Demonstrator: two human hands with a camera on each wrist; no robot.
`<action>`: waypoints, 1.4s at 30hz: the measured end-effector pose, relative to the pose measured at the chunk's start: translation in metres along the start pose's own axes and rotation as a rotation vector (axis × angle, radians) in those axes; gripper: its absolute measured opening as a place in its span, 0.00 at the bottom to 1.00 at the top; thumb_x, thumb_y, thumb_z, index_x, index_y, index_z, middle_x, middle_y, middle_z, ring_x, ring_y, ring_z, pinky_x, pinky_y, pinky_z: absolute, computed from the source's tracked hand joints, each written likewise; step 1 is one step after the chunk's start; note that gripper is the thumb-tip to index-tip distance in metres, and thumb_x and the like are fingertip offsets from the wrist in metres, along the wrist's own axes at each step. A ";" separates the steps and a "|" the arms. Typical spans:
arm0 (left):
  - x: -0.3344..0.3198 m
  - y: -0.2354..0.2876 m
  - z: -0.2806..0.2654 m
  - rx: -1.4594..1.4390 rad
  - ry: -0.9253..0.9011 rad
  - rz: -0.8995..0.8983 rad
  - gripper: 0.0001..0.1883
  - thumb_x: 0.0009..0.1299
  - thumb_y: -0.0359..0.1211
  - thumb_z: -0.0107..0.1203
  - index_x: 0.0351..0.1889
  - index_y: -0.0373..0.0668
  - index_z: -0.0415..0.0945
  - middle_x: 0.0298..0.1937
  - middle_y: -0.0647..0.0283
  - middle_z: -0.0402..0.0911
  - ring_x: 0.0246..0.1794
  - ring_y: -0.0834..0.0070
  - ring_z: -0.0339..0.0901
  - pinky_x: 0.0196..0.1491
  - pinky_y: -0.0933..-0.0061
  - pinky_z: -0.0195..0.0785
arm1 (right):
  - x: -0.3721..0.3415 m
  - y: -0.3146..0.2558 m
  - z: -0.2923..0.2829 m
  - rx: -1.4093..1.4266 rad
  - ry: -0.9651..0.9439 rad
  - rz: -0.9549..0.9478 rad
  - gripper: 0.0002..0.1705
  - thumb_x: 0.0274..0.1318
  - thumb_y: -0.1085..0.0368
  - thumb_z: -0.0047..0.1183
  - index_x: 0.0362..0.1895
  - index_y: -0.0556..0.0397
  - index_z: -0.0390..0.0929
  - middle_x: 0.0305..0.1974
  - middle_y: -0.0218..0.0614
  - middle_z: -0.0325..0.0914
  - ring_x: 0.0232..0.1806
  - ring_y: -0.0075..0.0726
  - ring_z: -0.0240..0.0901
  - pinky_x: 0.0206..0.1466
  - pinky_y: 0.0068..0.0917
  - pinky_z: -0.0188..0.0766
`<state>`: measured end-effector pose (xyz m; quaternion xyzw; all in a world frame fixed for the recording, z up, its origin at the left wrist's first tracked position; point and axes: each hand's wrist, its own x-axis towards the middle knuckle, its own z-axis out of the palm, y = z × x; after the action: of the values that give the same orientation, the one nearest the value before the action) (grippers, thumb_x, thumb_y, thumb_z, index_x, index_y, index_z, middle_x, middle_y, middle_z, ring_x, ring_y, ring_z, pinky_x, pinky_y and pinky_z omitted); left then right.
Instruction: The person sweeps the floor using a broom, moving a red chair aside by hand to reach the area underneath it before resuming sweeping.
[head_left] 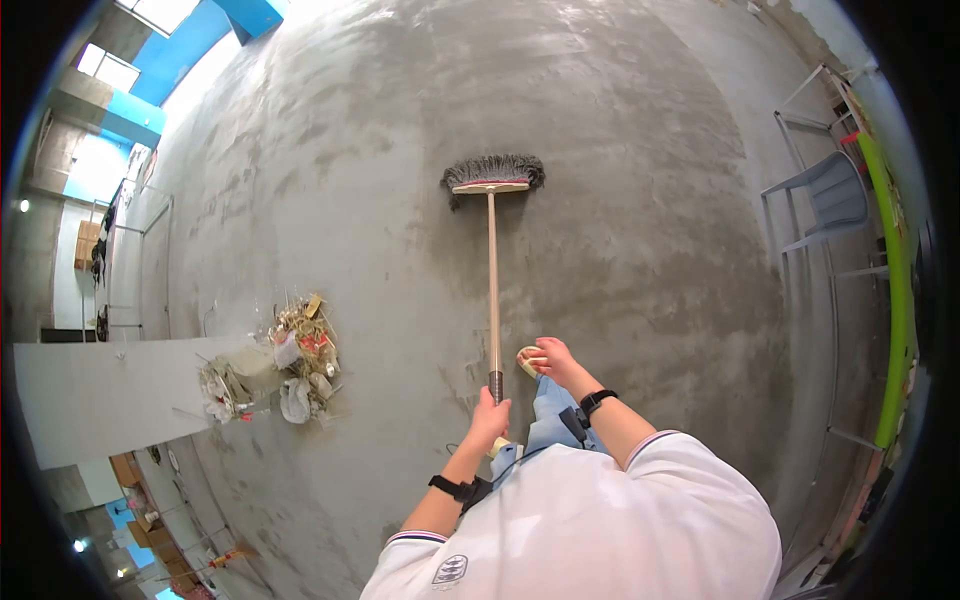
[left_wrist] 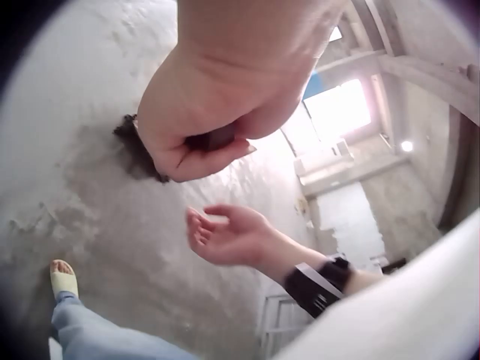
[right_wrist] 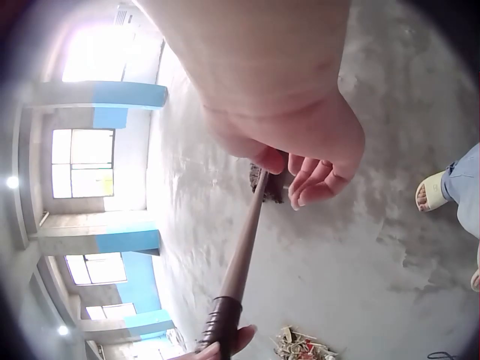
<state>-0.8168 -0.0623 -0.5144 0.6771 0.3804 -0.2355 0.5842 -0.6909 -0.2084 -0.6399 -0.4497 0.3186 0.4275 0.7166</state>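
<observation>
A mop with a grey string head (head_left: 493,172) lies on the wet-looking floor, its long pale pole (head_left: 494,280) running back toward the person. The left hand (head_left: 489,418) grips the dark end of the pole; in the left wrist view that hand (left_wrist: 217,112) has its fingers curled round the dark handle. Off the pole, to its right, the right hand (head_left: 556,360) holds nothing, its fingers loosely bent. In the right wrist view the right hand (right_wrist: 300,150) hangs above the floor, and the dark grip (right_wrist: 223,319) shows below with the left fingers on it.
A heap of rubbish (head_left: 305,350) lies on the floor at the left, by a pale pillar (head_left: 110,395). A grey chair (head_left: 835,195) and metal frames stand along the right side, near a long green strip (head_left: 893,300). A slippered foot (left_wrist: 64,279) is on the floor.
</observation>
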 end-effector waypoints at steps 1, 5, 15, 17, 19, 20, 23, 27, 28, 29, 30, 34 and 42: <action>-0.024 -0.006 0.001 -0.007 0.003 -0.008 0.18 0.64 0.33 0.50 0.49 0.40 0.58 0.23 0.64 0.68 0.12 0.79 0.64 0.12 0.74 0.58 | -0.004 0.014 0.002 -0.006 0.000 0.009 0.21 0.58 0.61 0.46 0.56 0.47 0.61 0.37 0.40 0.73 0.29 0.36 0.73 0.34 0.35 0.73; -0.102 -0.029 -0.033 -0.086 -0.123 -0.042 0.19 0.65 0.30 0.49 0.54 0.41 0.58 0.23 0.65 0.68 0.12 0.78 0.65 0.13 0.75 0.60 | -0.014 0.060 0.051 0.047 -0.080 0.189 0.28 0.58 0.50 0.50 0.57 0.47 0.57 0.46 0.45 0.68 0.38 0.46 0.73 0.41 0.44 0.74; -0.232 -0.183 -0.102 -0.149 -0.153 -0.187 0.30 0.62 0.27 0.55 0.65 0.45 0.62 0.20 0.70 0.70 0.13 0.84 0.65 0.15 0.79 0.57 | -0.039 0.254 0.102 -0.337 0.113 0.254 0.23 0.55 0.74 0.42 0.52 0.62 0.47 0.30 0.56 0.70 0.20 0.50 0.74 0.20 0.45 0.74; -0.224 -0.215 -0.089 -0.151 0.032 -0.328 0.31 0.59 0.25 0.57 0.63 0.45 0.66 0.21 0.69 0.72 0.14 0.84 0.66 0.15 0.79 0.58 | -0.040 0.271 0.083 -0.319 0.025 0.157 0.22 0.56 0.71 0.44 0.52 0.58 0.50 0.34 0.55 0.70 0.20 0.47 0.74 0.21 0.43 0.76; -0.199 -0.224 -0.053 -0.286 0.060 -0.141 0.31 0.57 0.22 0.60 0.61 0.40 0.68 0.26 0.72 0.74 0.22 0.86 0.69 0.24 0.83 0.62 | -0.041 0.234 0.080 -0.389 0.140 0.107 0.21 0.56 0.69 0.44 0.51 0.56 0.52 0.35 0.54 0.69 0.20 0.45 0.74 0.21 0.41 0.75; -0.189 -0.238 -0.030 -0.349 0.081 -0.080 0.30 0.57 0.23 0.60 0.60 0.38 0.69 0.29 0.71 0.75 0.23 0.87 0.69 0.24 0.83 0.62 | -0.041 0.218 0.075 -0.462 0.252 0.052 0.20 0.57 0.66 0.45 0.51 0.54 0.53 0.36 0.53 0.69 0.20 0.43 0.74 0.21 0.39 0.75; -0.149 -0.227 0.009 -0.513 0.060 -0.058 0.29 0.58 0.23 0.61 0.60 0.37 0.69 0.31 0.70 0.76 0.25 0.87 0.69 0.26 0.84 0.62 | 0.000 0.195 0.046 -0.575 0.321 -0.048 0.18 0.58 0.64 0.44 0.50 0.53 0.56 0.26 0.45 0.68 0.12 0.38 0.68 0.11 0.35 0.66; -0.088 -0.156 0.029 -0.526 -0.097 -0.125 0.26 0.60 0.24 0.60 0.59 0.41 0.69 0.26 0.71 0.74 0.20 0.85 0.68 0.22 0.82 0.61 | 0.053 0.112 0.042 -0.567 0.307 -0.063 0.17 0.59 0.64 0.45 0.50 0.52 0.57 0.20 0.39 0.67 0.08 0.37 0.65 0.09 0.34 0.66; -0.068 -0.128 0.030 -0.604 -0.192 -0.207 0.24 0.62 0.25 0.58 0.58 0.43 0.66 0.22 0.71 0.70 0.16 0.84 0.65 0.18 0.81 0.57 | 0.071 0.084 0.037 -0.520 0.178 -0.075 0.17 0.59 0.63 0.46 0.50 0.52 0.58 0.21 0.39 0.68 0.09 0.37 0.66 0.10 0.34 0.66; -0.049 -0.091 0.033 -0.681 -0.291 -0.291 0.23 0.64 0.26 0.56 0.57 0.45 0.64 0.19 0.70 0.67 0.12 0.83 0.62 0.14 0.80 0.54 | 0.084 0.050 0.033 -0.473 0.052 -0.088 0.18 0.59 0.63 0.48 0.49 0.52 0.58 0.22 0.39 0.69 0.09 0.36 0.67 0.10 0.33 0.67; -0.033 -0.053 0.041 -0.734 -0.338 -0.332 0.21 0.66 0.27 0.54 0.56 0.46 0.62 0.18 0.70 0.63 0.09 0.82 0.59 0.12 0.79 0.50 | 0.097 0.013 0.026 -0.416 -0.020 -0.026 0.20 0.59 0.63 0.49 0.52 0.52 0.59 0.24 0.38 0.71 0.14 0.35 0.69 0.15 0.32 0.70; 0.035 0.069 0.068 -0.728 -0.427 -0.351 0.15 0.69 0.30 0.52 0.51 0.45 0.61 0.15 0.70 0.58 0.08 0.80 0.57 0.10 0.77 0.49 | 0.054 -0.107 0.042 -0.302 -0.035 -0.168 0.29 0.59 0.64 0.49 0.63 0.47 0.55 0.32 0.40 0.74 0.26 0.37 0.76 0.27 0.34 0.75; 0.111 0.125 0.072 -0.585 -0.326 -0.339 0.09 0.63 0.25 0.53 0.35 0.44 0.63 0.18 0.69 0.65 0.10 0.80 0.62 0.11 0.78 0.56 | -0.011 -0.123 -0.022 -0.155 -0.118 -0.149 0.25 0.61 0.63 0.45 0.63 0.45 0.59 0.41 0.38 0.78 0.33 0.37 0.77 0.36 0.32 0.75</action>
<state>-0.6426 -0.1093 -0.5376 0.3626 0.4405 -0.3148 0.7585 -0.5870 -0.2609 -0.5935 -0.5001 0.2075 0.4221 0.7271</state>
